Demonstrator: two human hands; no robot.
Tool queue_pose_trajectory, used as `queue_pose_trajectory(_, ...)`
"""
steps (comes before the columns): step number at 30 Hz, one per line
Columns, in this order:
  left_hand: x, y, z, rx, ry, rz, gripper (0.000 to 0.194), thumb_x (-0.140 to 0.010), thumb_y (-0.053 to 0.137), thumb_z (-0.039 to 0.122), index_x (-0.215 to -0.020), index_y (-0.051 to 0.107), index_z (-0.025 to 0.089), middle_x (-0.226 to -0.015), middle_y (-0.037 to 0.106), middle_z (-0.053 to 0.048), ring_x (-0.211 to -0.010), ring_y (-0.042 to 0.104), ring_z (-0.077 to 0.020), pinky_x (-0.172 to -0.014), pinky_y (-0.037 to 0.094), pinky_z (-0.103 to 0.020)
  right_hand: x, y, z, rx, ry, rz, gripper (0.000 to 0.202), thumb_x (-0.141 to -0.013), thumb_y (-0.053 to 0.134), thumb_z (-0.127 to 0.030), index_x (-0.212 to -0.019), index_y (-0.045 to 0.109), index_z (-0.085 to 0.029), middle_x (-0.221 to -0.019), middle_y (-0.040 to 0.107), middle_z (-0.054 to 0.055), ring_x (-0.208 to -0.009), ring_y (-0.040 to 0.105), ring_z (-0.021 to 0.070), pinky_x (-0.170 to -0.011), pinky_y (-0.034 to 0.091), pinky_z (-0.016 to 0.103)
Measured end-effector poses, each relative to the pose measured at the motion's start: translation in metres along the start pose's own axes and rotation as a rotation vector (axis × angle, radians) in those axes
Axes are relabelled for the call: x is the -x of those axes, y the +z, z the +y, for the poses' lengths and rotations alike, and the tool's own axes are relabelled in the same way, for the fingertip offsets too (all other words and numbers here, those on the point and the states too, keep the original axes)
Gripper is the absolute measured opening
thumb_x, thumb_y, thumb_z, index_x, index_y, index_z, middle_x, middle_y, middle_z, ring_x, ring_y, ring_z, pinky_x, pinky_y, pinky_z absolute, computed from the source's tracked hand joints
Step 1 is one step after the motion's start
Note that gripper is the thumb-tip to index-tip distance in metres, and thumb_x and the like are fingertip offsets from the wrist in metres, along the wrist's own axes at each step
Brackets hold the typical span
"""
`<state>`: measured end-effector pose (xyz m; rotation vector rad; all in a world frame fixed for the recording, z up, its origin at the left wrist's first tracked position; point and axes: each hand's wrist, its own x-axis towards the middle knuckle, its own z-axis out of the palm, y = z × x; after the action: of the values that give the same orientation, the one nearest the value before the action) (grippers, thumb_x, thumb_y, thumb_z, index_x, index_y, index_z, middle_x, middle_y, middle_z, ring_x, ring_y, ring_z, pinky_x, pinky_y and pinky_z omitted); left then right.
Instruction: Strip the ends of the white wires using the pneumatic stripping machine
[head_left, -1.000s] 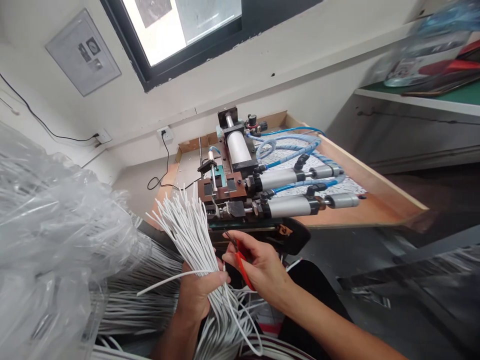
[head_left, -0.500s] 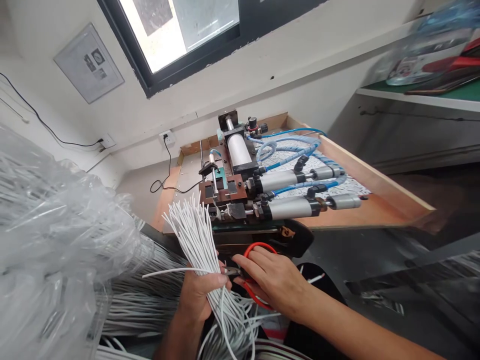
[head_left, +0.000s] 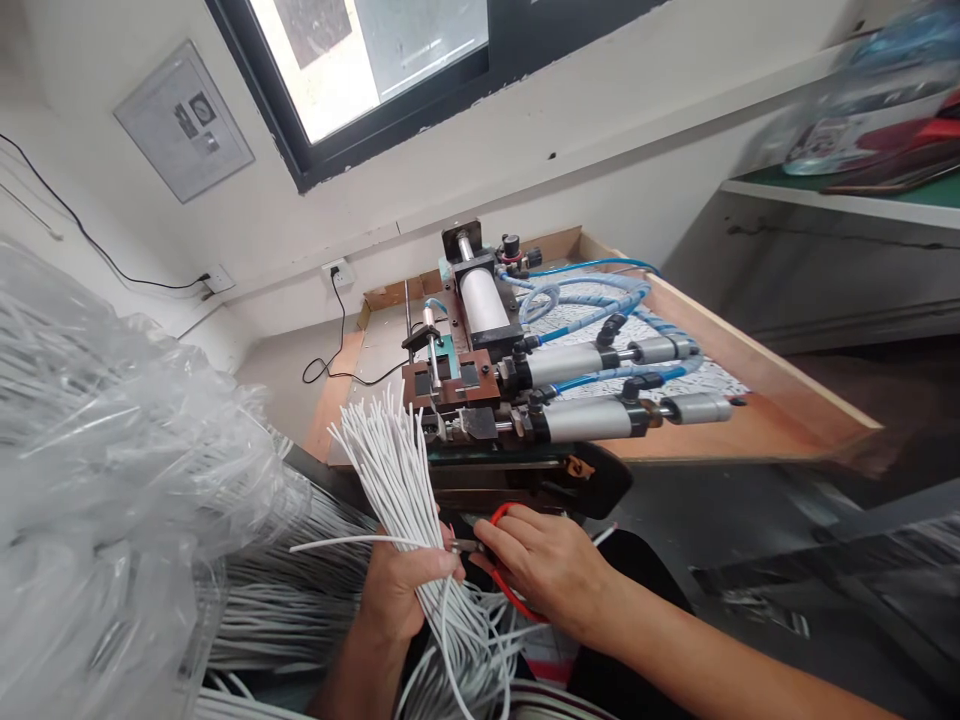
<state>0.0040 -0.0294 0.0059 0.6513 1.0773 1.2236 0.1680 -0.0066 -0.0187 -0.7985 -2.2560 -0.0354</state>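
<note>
My left hand (head_left: 401, 590) is wrapped round a thick bundle of white wires (head_left: 394, 470), whose cut ends fan out toward the machine. One wire (head_left: 337, 544) sticks out sideways to the left across the bundle, above my thumb. The lower part of the bundle hangs in loose loops over my lap. My right hand (head_left: 547, 570) grips red-handled scissors (head_left: 517, 597), fingers through the handles. Their metal blades point left and reach the edge of the bundle by my left fingertips; what lies between the blades is too small to make out.
Ahead, a machine with metal cylinders (head_left: 484, 300) and blue air hoses (head_left: 585, 297) sits in a wood-edged tray (head_left: 780, 365). Clear plastic bags (head_left: 112, 480) and more white wires (head_left: 285, 610) crowd the left. A shelf (head_left: 847, 195) holding a bottle stands at the right.
The scissor handles have come closer together as my right hand closes. A short white wire piece beside my right wrist is now less visible. My left hand keeps its hold; the view shifted slightly.
</note>
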Motion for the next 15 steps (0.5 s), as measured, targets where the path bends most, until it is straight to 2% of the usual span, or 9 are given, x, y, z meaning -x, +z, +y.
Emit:
queue_pose_trajectory(5, 0.000, 0.005, 0.003, -0.014, -0.012, 0.003, 0.033, -0.041, 0.062, 0.004, -0.071, 0.061, 0.017, -0.054, 0.062, 0.002, -0.041, 0.054, -0.0132, -0.043, 0.040, -0.026, 0.001, -0.001, -0.004, -0.195, 0.022, -0.068, 0.021, -0.083, 0.044, -0.030, -0.077, 0.058, -0.016, -0.054, 0.059, 0.002, -0.046, 0.052, 0.0131, -0.044, 0.035, 0.024)
queue_pose_trajectory(9, -0.001, 0.007, 0.005, -0.019, 0.006, 0.013, 0.027, -0.042, 0.062, 0.005, -0.067, 0.060, 0.016, -0.056, 0.063, 0.000, -0.041, 0.053, -0.0120, -0.043, 0.039, -0.024, 0.007, -0.012, -0.002, -0.329, 0.066, -0.151, 0.021, -0.079, 0.050, -0.034, -0.085, 0.061, -0.017, -0.056, 0.063, 0.002, -0.047, 0.056, 0.0130, -0.045, 0.038, 0.023)
queue_pose_trajectory(12, -0.001, 0.005, 0.005, -0.004, 0.029, 0.046, 0.032, -0.042, 0.063, 0.005, -0.071, 0.059, 0.017, -0.059, 0.064, 0.001, -0.040, 0.053, -0.0123, -0.043, 0.039, -0.025, 0.029, -0.027, 0.025, -0.183, 0.324, -0.185, 0.020, -0.073, 0.057, -0.034, -0.086, 0.064, -0.020, -0.061, 0.067, 0.005, -0.050, 0.062, 0.0171, -0.044, 0.042, 0.024)
queue_pose_trajectory(14, -0.002, 0.004, 0.005, 0.009, 0.047, 0.081, 0.033, -0.042, 0.064, 0.006, -0.072, 0.058, 0.017, -0.058, 0.064, 0.001, -0.041, 0.053, -0.0128, -0.044, 0.040, -0.026, 0.050, -0.038, 0.057, 0.104, 0.586, -0.164, 0.015, -0.070, 0.059, -0.035, -0.071, 0.065, -0.022, -0.046, 0.063, 0.006, -0.038, 0.058, 0.0207, -0.033, 0.034, 0.026)
queue_pose_trajectory(15, -0.002, 0.003, 0.005, 0.017, 0.057, 0.103, 0.032, -0.042, 0.064, 0.006, -0.071, 0.058, 0.017, -0.056, 0.064, 0.001, -0.042, 0.053, -0.0129, -0.045, 0.041, -0.026, 0.060, -0.044, 0.076, 0.178, 0.654, -0.159, 0.013, -0.069, 0.059, -0.033, -0.064, 0.065, -0.023, -0.039, 0.058, 0.006, -0.030, 0.053, 0.0198, -0.028, 0.026, 0.024)
